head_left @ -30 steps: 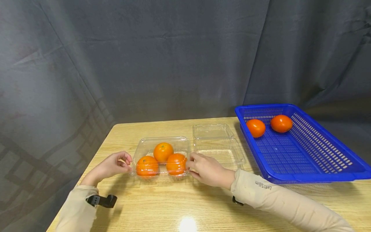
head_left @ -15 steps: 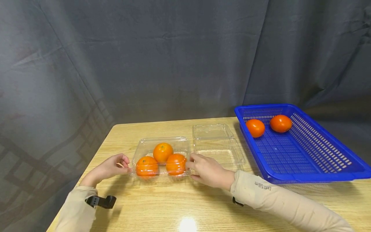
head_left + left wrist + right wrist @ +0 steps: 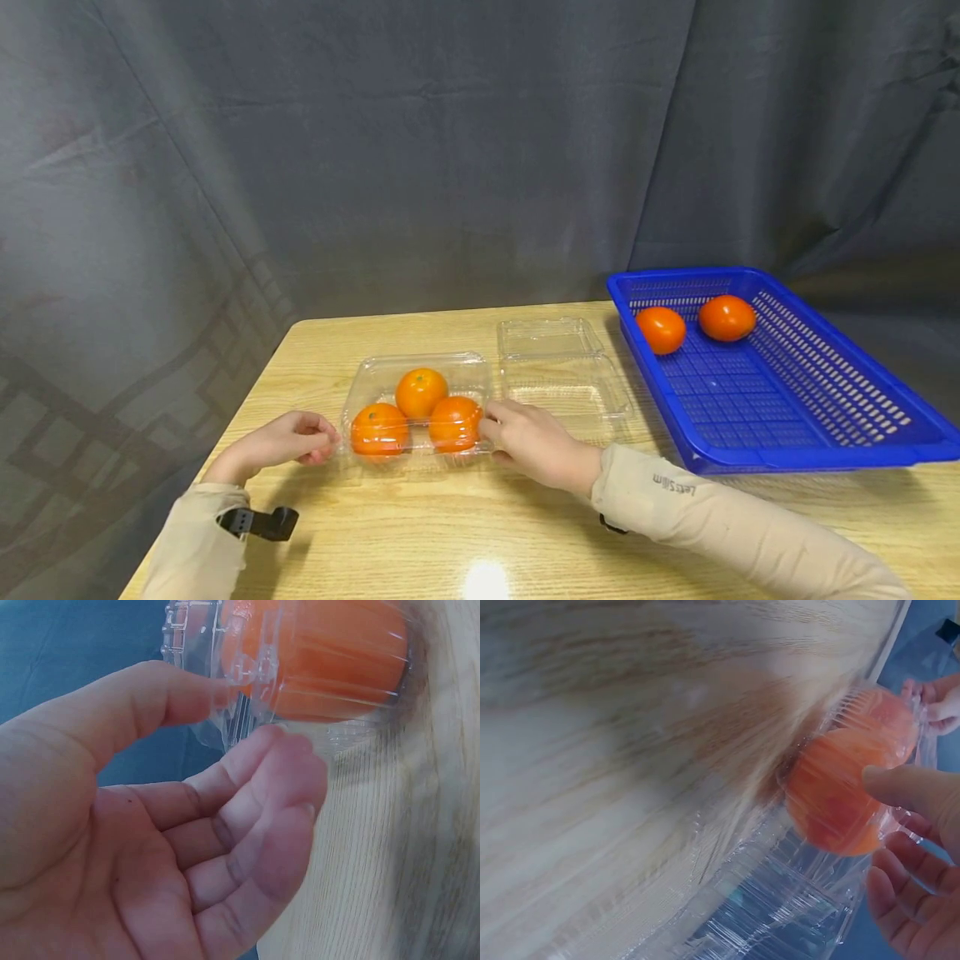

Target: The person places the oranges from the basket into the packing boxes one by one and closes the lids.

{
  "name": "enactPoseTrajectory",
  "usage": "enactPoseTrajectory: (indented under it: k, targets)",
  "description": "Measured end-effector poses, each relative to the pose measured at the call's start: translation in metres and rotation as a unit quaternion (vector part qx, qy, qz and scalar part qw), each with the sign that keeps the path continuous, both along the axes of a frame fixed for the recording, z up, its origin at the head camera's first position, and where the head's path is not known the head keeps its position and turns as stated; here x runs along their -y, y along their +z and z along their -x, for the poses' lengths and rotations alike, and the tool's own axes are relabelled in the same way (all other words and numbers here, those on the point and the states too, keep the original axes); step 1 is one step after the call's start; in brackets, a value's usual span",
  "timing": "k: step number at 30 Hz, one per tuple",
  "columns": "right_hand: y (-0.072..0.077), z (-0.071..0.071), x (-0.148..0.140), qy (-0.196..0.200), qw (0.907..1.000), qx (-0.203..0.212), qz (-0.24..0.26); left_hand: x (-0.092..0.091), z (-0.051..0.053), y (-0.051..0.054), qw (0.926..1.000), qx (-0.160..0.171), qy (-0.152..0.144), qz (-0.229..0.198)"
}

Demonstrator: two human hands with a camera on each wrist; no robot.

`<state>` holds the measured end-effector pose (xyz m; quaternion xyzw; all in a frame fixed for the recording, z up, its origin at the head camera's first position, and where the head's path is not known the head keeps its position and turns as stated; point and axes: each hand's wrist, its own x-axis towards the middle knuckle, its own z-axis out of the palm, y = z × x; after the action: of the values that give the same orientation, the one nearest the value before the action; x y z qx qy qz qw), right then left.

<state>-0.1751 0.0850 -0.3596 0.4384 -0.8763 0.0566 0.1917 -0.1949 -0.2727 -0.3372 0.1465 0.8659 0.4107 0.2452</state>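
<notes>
A clear plastic clamshell box (image 3: 472, 363) lies on the table with its lid down over three round orange fruits, one of them an orange (image 3: 422, 393) at the back. My left hand (image 3: 288, 442) is at the box's left front corner; in the left wrist view its thumb and bent fingers pinch the rim's edge. At the right front corner, my right hand (image 3: 532, 442) grips the rim, thumb on one side and curled fingers on the other, as the right wrist view shows. Part of its fingers is hidden in the head view.
An opened clear clamshell box (image 3: 558, 392) lies just behind the right hand. To the right stands a blue plastic basket (image 3: 787, 458) with two orange-red fruits (image 3: 727, 318) inside. A grey curtain (image 3: 450, 167) hangs behind the wooden table (image 3: 390, 542).
My left hand's fingers have shifted slightly down along the box's corner. My right hand has closed in a little at its corner. The box and fruits stay in place.
</notes>
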Motion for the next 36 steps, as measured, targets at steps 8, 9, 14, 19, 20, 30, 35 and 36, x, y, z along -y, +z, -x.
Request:
enactPoseTrajectory:
  k: [8, 9, 14, 19, 20, 30, 35, 36]
  targets:
    - [-0.004, 0.0, 0.003, 0.006, 0.9983, -0.056, -0.014, 0.0, 0.001, 0.0, 0.9999, 0.008, -0.003, -0.008]
    - [-0.005, -0.001, 0.003, 0.006, 0.9978, -0.064, -0.017, 0.0, 0.001, 0.0, 0.9999, 0.008, -0.003, -0.009]
    - [-0.006, -0.003, 0.003, 0.007, 0.994, -0.103, -0.037, 0.0, 0.002, -0.002, 0.9999, 0.009, -0.006, -0.013]
    - [-0.007, -0.004, 0.003, 0.005, 0.9905, -0.126, -0.055, 0.0, 0.002, -0.004, 0.9999, 0.014, 0.003, -0.008]
    - [-0.007, -0.004, 0.003, 0.005, 0.99, -0.129, -0.055, 0.0, 0.002, -0.004, 0.9998, 0.016, 0.007, -0.007]
    - [-0.012, 0.001, 0.005, 0.032, 0.9872, -0.15, -0.045, -0.001, 0.002, -0.004, 0.9993, 0.026, 0.003, -0.028]
    - [-0.011, 0.001, 0.005, 0.035, 0.9864, -0.153, -0.047, -0.002, 0.002, -0.004, 0.999, 0.028, -0.006, -0.035]
    - [-0.011, 0.0, 0.005, 0.035, 0.9862, -0.154, -0.048, -0.002, 0.002, -0.004, 0.9989, 0.03, -0.006, -0.034]
